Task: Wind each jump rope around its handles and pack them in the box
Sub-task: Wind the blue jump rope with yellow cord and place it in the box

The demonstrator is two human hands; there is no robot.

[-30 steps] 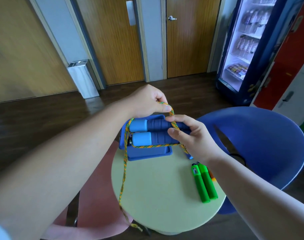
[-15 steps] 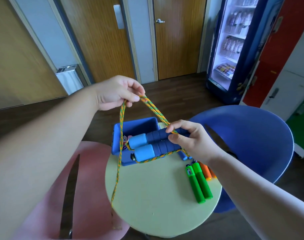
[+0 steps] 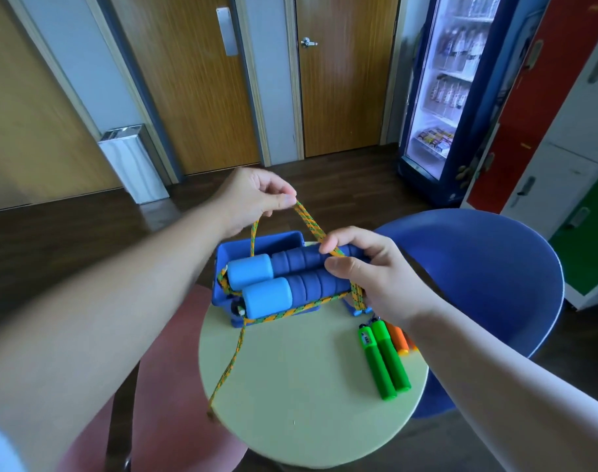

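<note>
Two blue foam handles (image 3: 290, 277) lie side by side in the air above the blue box (image 3: 263, 241), held at their right end by my right hand (image 3: 369, 270). An orange-green braided rope (image 3: 309, 223) loops around the handles. My left hand (image 3: 256, 195) pinches the rope above the handles and pulls it taut. A loose length of rope (image 3: 227, 366) hangs down past the left edge of the round green table (image 3: 307, 403). A green-handled jump rope (image 3: 384, 359) lies on the table's right side, with an orange handle (image 3: 399, 338) just behind it.
A blue chair (image 3: 478, 267) stands to the right of the table and a pink chair (image 3: 154, 386) to its left. Behind are wooden doors, a metal bin (image 3: 130, 161) and a drinks fridge (image 3: 461, 97).
My left hand has carried the rope rightward, closer above the handles, so the loop is shorter. The handles have tilted slightly toward me while my right hand keeps its grip.
</note>
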